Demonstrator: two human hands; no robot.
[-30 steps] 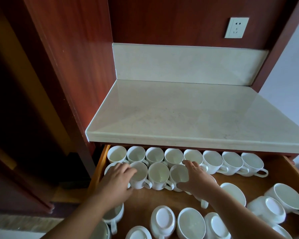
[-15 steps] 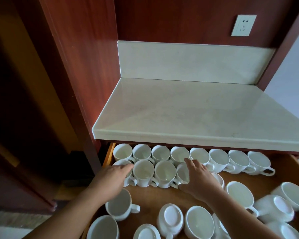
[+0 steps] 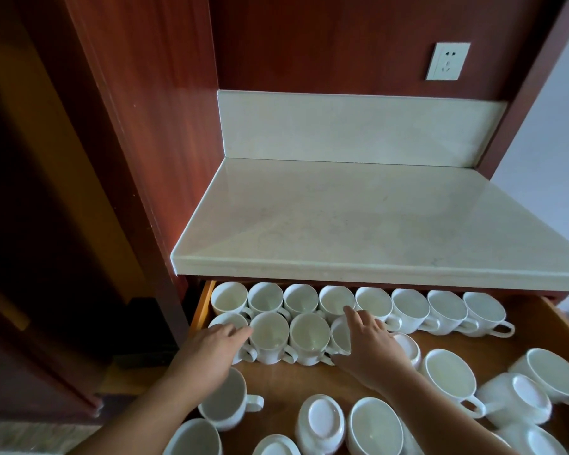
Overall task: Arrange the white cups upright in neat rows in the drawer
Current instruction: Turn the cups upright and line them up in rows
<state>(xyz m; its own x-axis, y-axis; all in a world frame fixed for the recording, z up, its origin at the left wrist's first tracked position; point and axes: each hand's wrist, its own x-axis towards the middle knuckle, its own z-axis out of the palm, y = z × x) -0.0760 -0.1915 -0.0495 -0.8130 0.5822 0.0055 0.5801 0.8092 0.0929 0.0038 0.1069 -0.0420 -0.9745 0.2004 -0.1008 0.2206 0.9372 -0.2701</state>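
Drawer (image 3: pixel 532 326) of light wood, pulled out from under a pale stone counter (image 3: pixel 375 224).

Back row (image 3: pixel 408 307): eight white ceramic cups, upright, packed along the drawer's back edge.

Second row (image 3: pixel 309 333): four upright cups just in front of it, starting at the drawer's left edge. The remainder of this row, toward the right edge, is bare wood.

Left grip (image 3: pixel 211 349): fingers loosely extended over the first cup of the second row, clamped on nothing that I can see.

Right grip (image 3: pixel 368 343): fingers straight and spread, lying flat over the fourth cup of the second row. The index tip reaches a back-row rim. No pinch visible.

Relation that matters: the row's long axis runs parallel to the back edge, and the next free slot lies immediately right of the right grip. An overturned white cup (image 3: pixel 408 349), base up, sits just beside that grip on its right. More loose cups lie scattered toward the drawer's front edge, some overturned, some tipped.

Judgement: the right grip is the nearer one, and I would turn that cup over and slide it left against the fourth. The task looks a little under halfway done.
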